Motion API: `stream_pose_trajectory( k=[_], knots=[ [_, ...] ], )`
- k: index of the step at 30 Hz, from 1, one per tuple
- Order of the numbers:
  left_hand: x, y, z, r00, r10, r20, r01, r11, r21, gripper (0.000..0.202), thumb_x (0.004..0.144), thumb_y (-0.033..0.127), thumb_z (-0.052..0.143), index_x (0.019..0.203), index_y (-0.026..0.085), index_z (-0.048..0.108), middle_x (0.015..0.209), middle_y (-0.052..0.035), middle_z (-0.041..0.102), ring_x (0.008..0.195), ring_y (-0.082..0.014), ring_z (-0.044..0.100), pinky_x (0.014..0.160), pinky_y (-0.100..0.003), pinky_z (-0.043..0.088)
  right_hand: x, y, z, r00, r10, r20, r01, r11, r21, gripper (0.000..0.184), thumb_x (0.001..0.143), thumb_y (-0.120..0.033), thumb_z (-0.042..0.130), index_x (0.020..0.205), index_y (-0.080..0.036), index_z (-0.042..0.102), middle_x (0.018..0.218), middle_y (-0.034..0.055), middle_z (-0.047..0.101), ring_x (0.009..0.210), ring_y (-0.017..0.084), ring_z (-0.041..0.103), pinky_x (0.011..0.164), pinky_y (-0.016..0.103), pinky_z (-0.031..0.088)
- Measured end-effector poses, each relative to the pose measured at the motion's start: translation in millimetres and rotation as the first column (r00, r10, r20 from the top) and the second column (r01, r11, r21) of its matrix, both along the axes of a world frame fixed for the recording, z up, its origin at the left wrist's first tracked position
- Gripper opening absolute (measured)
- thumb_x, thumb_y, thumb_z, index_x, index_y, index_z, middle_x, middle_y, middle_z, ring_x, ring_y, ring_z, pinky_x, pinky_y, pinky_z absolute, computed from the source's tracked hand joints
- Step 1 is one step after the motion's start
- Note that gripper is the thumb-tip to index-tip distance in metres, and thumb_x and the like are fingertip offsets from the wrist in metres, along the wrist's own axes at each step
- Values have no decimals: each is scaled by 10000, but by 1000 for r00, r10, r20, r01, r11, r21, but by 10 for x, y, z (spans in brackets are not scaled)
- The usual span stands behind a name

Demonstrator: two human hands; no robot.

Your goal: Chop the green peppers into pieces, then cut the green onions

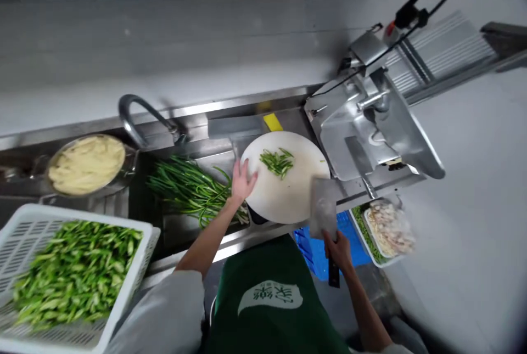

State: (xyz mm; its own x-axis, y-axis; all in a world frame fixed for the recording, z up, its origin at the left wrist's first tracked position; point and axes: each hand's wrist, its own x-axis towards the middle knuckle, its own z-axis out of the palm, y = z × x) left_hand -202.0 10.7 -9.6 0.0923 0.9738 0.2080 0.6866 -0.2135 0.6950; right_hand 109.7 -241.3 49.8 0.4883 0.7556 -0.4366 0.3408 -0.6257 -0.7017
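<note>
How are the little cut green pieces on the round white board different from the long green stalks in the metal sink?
The little cut green pieces are short, while the long thin green stalks stretch much farther. The pieces make a small pile on the round white cutting board; the stalks make a bigger heap in the metal sink. Both are green.

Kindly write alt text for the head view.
A person's right hand grips a black-handled steel cleaver by a round white cutting board bearing chopped greens; the left hand is at the board's left edge, near long green stalks.
</note>
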Motion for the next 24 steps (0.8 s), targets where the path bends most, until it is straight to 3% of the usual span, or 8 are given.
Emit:
stream_pose_trajectory(
  k=[2, 5, 8, 12, 14, 15, 19, 24],
  knots=[
    [470, 262, -166, 999, 2, -54, -5, 999, -42, 689, 950, 496, 573, 1525, 144, 433, 1666, -194, 224, 1548, -362, 218, 1245, -538, 263, 196, -78, -160, 997, -46, -56, 46, 999, -9, 531, 777, -759, 558, 643, -258, 442, 392, 13, 542, 331, 162, 506, 400, 275, 398],
    [1009, 658, -309, 992, -45, -118, 40, 998, -40, 688, 955, 506, 571, 1521, 132, 457, 1673, -208, 203, 1561, -393, 154, 1256, -591, 166, 404, -9, -350, 990, -93, -110, 92, 996, -9, 527, 799, -751, 555, 658, -254, 450, 399, 9, 549, 343, 161, 516, 413, 270, 404],
    [1402, 929, -331, 956, -263, -130, 260, 965, -39, 607, 971, 509, 541, 1468, 160, 536, 1652, -171, 295, 1554, -377, 197, 1259, -595, 156, 601, 233, -447, 990, -79, -114, 79, 997, -4, 516, 818, -729, 550, 641, -255, 448, 407, 14, 555, 358, 155, 524, 436, 264, 415],
    [1548, 915, -250, 727, -677, -113, 673, 736, -76, 493, 991, 481, 504, 1375, 198, 632, 1597, -122, 417, 1535, -314, 282, 1274, -545, 184, 878, 646, -499, 990, -22, -143, 19, 1000, -21, 461, 856, -661, 537, 653, -253, 463, 428, 13, 570, 375, 157, 536, 461, 265, 432],
    [1447, 771, -194, 642, -760, -100, 753, 650, -101, 474, 989, 472, 507, 1371, 223, 638, 1574, -107, 453, 1522, -291, 316, 1277, -518, 204, 994, 856, -523, 990, 12, -142, -19, 999, -47, 427, 869, -620, 530, 661, -254, 464, 436, 12, 572, 381, 159, 537, 464, 267, 427],
    [1377, 676, -171, 656, -749, -100, 741, 663, -108, 485, 982, 477, 517, 1385, 231, 627, 1579, -105, 447, 1522, -291, 317, 1274, -517, 214, 1039, 963, -537, 990, 38, -135, -47, 997, -63, 407, 876, -598, 529, 669, -252, 470, 444, 12, 577, 392, 161, 543, 473, 267, 429],
    [1234, 225, -125, 886, -436, -156, 424, 899, -107, 732, 895, 558, 635, 1517, 204, 479, 1692, -131, 196, 1562, -366, 171, 1258, -566, 212, 1055, 1372, -575, 982, 185, -30, -188, 972, -140, 304, 872, -497, 577, 727, -237, 512, 527, 25, 617, 512, 183, 606, 531, 270, 426],
    [1615, -158, -96, 961, -196, -194, 174, 977, -124, 919, 798, 620, 734, 1560, 225, 405, 1721, -112, -20, 1567, -437, 26, 1251, -631, 146, 627, 1639, -516, 900, 433, 50, -422, 894, -148, 223, 886, -421, 599, 830, -206, 586, 638, 53, 656, 630, 200, 641, 587, 278, 413]
  ],
)
